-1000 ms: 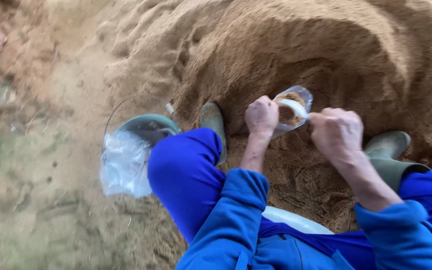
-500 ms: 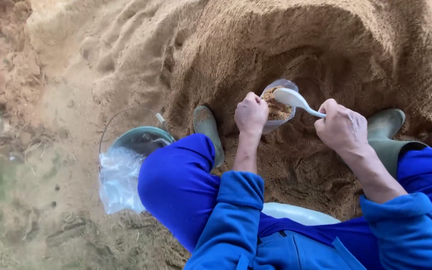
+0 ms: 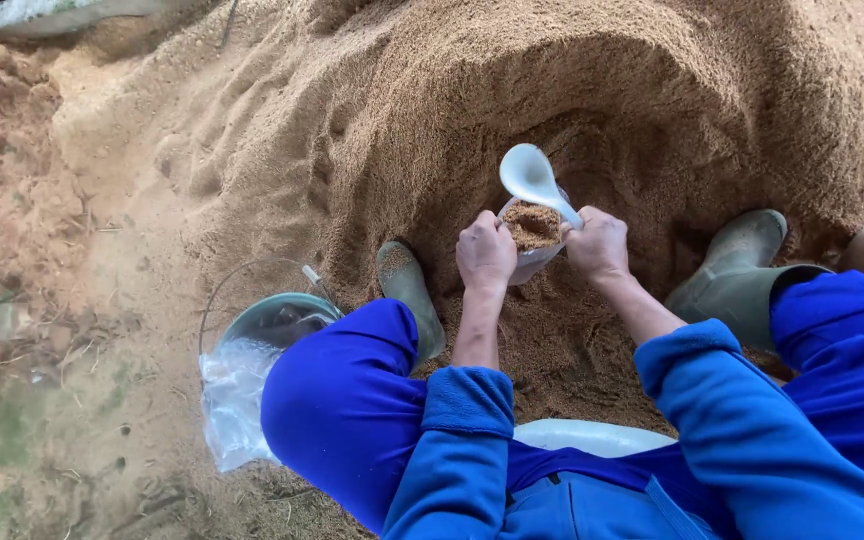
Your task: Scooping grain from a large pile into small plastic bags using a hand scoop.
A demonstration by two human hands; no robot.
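Left hand (image 3: 486,252) closed around small clear plastic cup (image 3: 532,240) full of brown sawdust. Right hand (image 3: 600,244) pinching white plastic spoon (image 3: 534,181), bowl raised just above cup. Cup sits against hollow of big tan sawdust pile (image 3: 512,90); green bucket (image 3: 274,318) left of cup.

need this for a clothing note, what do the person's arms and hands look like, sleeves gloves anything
Both arms wear bright blue long sleeves of soft, fleecy-looking cloth, each ending in a cuff pushed up the forearm, so the wrists are bare. The left hand and right hand are bare: no gloves, and no rings, watch or bands show. The sleeves carry no visible markings or stripes.
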